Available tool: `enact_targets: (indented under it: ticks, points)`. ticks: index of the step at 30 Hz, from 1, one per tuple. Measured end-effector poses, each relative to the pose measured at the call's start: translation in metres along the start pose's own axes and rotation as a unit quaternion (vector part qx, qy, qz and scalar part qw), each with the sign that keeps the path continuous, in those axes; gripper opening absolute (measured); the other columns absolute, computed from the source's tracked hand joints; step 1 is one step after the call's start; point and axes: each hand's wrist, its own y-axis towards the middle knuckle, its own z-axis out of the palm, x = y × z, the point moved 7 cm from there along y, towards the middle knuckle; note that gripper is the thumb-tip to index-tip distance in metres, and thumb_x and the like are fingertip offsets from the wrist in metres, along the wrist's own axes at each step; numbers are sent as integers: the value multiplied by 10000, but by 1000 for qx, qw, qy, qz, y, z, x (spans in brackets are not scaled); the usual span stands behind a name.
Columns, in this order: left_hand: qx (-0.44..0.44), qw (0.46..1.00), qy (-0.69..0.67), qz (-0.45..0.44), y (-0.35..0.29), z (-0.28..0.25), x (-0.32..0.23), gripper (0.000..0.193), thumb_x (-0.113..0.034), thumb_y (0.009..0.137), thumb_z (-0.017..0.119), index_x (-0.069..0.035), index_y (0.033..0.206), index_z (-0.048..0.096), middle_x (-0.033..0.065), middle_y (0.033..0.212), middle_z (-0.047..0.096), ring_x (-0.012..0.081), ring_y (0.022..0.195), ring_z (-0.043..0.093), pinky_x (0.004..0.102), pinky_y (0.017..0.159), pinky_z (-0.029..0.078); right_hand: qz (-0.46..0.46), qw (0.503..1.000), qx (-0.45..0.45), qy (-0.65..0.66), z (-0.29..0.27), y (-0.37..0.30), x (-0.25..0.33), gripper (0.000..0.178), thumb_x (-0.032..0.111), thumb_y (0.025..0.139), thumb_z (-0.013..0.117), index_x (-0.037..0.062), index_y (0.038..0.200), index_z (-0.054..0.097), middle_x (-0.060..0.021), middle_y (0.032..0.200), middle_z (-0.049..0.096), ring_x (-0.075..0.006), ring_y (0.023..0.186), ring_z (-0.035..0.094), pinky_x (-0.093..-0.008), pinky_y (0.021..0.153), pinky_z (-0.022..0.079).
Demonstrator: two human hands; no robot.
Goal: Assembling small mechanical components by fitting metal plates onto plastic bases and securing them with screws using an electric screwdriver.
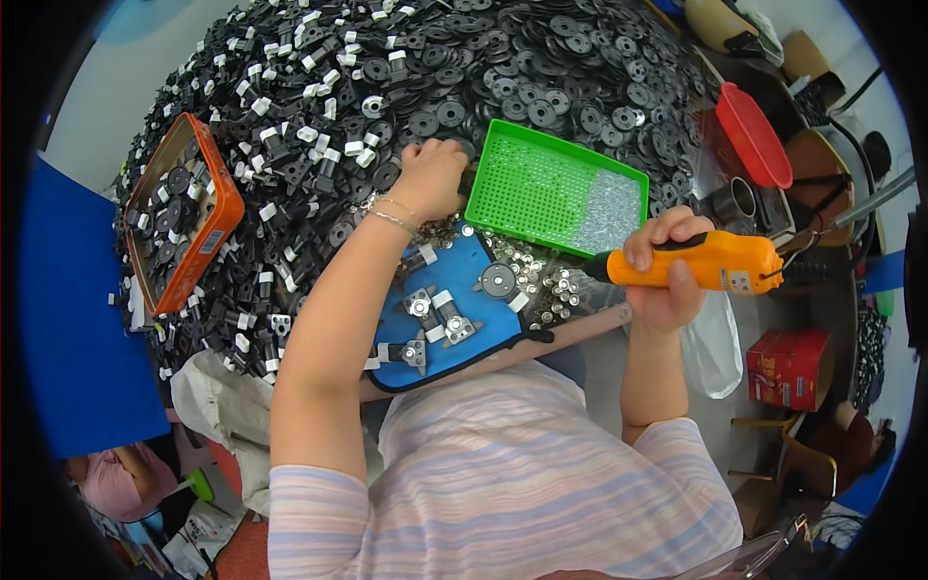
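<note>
My right hand [667, 266] is wrapped round an orange electric screwdriver [720, 263], its dark tip pointing left near the corner of a green basket [517, 188]. Small silver screws [611, 208] lie heaped at the basket's right end. My left hand [435, 179] reaches to the edge of the part pile, beside the basket's left side. Its fingers are curled downward, and whatever is in them is hidden. Below it, a blue mat [445, 362] bears several black-and-silver caster-like assemblies [452, 319] and a dark round disc [498, 280]. Small shiny metal pieces [556, 295] lie beside the mat.
A large heap of black parts with white ends [280, 145] and black discs [570, 43] covers the table. An orange tray [227, 188] of parts tilts at the left. Rightward are a red basket [754, 135], a metal cup [737, 200] and a red box [788, 369]. Other people sit nearby.
</note>
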Motion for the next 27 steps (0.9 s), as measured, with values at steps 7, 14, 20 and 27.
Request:
enact_targets:
  ticks: [7,14,20,27]
  points:
    - [-43,999,-11,16,-18,-4,9,434,-124,622,663,-82,1048,591,73,1013,543,260,1041,486,431,920,311,-4,1000,21,-13,3,-2,-2,307,176,770,617,26,967,435,-108,890,433,-166,630,493,-285,594,420]
    - [-64,995,64,53,-16,-11,-5,320,-218,642,709,-94,927,631,58,944,559,238,978,510,400,883,342,8,999,46,-21,13,-2,-6,315,199,773,611,35,974,432,-101,898,418,-167,633,484,-286,594,405]
    - [-59,986,119,102,-25,-14,-3,171,-181,708,661,-77,845,654,41,856,552,220,907,518,349,832,383,-7,1000,10,10,7,-6,0,284,124,761,637,8,947,456,-116,882,460,-174,626,518,-286,583,439]
    - [-258,965,-44,4,-42,-33,24,152,-150,745,560,-39,705,655,81,813,600,282,792,558,390,713,462,-11,1000,16,10,11,-8,0,291,118,757,637,6,954,455,-119,882,463,-173,624,516,-286,584,439]
